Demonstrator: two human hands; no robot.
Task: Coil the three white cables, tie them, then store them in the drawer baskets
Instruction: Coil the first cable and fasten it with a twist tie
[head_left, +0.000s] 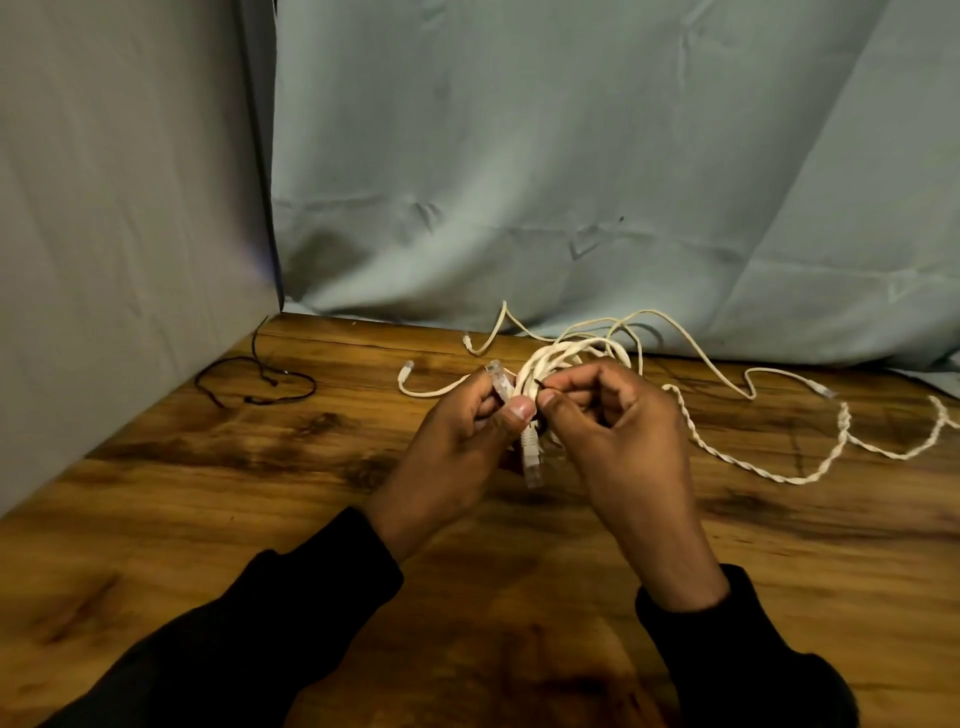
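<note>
While the coiled white cable (558, 358) is held up off the bench (260, 493), both hands meet at one side of the bundle, which looks like the tying step for this 1st coil. The left hand (457, 441) grips the gathered loops, with 2 clear plug ends (496, 379) sticking out above and below its fingers, probably so the coil cannot spring apart. The right hand (613, 415) pinches a thin dark tie (537, 384) against the loops, thumb and forefinger curled tight for fine work. Other white cables (753, 457) lie loose on the bench behind and to the right, one of them twisted, not yet coiled. Thin black ties (260, 374) wait at the back left, well apart from the hands. No drawer baskets are in view.
</note>
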